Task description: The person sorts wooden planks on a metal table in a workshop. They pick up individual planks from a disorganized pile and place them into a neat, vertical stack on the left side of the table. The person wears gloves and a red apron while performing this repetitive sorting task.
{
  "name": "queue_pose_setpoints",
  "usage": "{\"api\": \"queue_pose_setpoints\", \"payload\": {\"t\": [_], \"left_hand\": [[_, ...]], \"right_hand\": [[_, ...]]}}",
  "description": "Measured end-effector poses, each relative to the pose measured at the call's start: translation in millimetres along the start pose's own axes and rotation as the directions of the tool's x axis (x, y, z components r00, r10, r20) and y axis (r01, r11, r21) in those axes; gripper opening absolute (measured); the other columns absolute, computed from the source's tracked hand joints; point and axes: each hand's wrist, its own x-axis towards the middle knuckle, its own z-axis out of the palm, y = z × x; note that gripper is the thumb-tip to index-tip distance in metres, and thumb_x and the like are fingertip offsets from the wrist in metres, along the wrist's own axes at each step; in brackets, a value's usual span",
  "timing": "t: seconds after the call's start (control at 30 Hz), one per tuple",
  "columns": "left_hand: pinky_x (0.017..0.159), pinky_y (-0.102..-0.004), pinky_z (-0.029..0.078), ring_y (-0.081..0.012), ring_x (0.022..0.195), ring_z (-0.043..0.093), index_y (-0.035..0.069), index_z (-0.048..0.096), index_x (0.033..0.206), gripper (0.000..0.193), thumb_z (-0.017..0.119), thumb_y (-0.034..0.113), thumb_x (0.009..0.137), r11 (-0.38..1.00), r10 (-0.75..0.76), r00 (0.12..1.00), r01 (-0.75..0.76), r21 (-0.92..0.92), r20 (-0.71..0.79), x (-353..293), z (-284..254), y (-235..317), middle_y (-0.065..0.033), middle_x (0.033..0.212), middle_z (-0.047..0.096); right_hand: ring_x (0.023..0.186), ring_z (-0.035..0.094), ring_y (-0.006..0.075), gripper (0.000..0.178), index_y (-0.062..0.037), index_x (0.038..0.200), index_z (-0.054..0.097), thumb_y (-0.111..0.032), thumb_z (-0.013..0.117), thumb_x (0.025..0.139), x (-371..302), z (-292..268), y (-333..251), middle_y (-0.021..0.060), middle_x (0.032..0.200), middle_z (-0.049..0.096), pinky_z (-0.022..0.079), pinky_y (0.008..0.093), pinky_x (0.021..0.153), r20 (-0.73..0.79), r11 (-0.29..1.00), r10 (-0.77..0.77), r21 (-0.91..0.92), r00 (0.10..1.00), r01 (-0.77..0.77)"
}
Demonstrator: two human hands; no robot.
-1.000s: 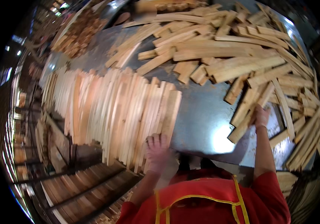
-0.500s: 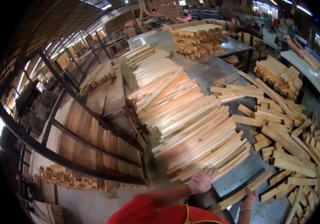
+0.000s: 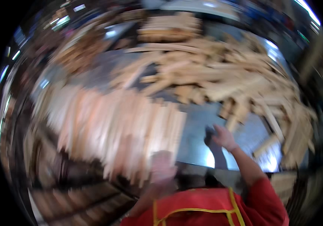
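Observation:
A row of pale wooden slats (image 3: 120,132) lies side by side on the metal table (image 3: 197,128). At the near ends of the slats by the row's right edge is my left hand (image 3: 163,167); motion smears its fingers. My right hand (image 3: 225,138) reaches over bare metal to the right of the row, fingers apart and nothing seen in it. Just beyond it are the nearest pieces of a jumbled heap of wooden pieces (image 3: 240,86).
A neat stack of wood (image 3: 169,28) stands at the back, and another pile (image 3: 80,54) at the far left. The table's front edge runs just before my red apron (image 3: 195,203). A slatted rack (image 3: 78,203) is at the lower left.
The view has swung to the right and blurred. The wooden slat that was in my right hand is out of it, and that hand now reaches forward toward the heap.

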Motion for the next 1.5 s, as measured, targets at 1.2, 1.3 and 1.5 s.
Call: {"api": "queue_pose_setpoints", "payload": {"t": [1.2,1.3,1.5], "left_hand": [[0.118,-0.0502,0.042,-0.045,0.142,0.051,0.004,0.03,0.166,0.104,0.081,0.046,0.086,0.921,0.083,0.953,0.038,-0.387,0.293,117,-2,205,-0.0265,0.157,0.051],[0.119,-0.0506,0.042,-0.0442,0.146,0.047,0.005,0.032,0.166,0.104,0.082,0.043,0.083,0.851,-0.061,0.945,0.218,-0.477,0.322,97,-19,205,-0.0264,0.159,0.048],[0.128,-0.0464,0.026,-0.0303,0.158,0.03,0.01,0.039,0.163,0.086,0.073,0.033,0.087,0.952,-0.281,0.955,0.266,0.149,0.092,55,29,86,-0.0134,0.169,0.034]], "right_hand": [[0.094,0.072,0.0227,0.045,0.0005,0.134,0.057,-0.005,0.07,0.091,-53,-71,37,0.0133,0.111,0.072,0.061,0.0395,0.081,0.234,0.057,0.661,0.931,0.713,-0.36],[0.108,0.067,0.0252,0.063,-0.0001,0.146,0.055,-0.019,0.077,0.09,-73,11,0,0.0148,0.118,0.072,0.055,0.0364,0.099,0.25,0.372,0.32,0.854,0.914,-0.364],[0.121,0.069,0.0282,0.065,-0.0023,0.149,0.056,-0.022,0.07,0.089,-29,-15,47,0.0215,0.132,0.071,0.055,0.0397,0.099,-0.125,0.476,0.729,0.799,0.673,-0.368]]}}
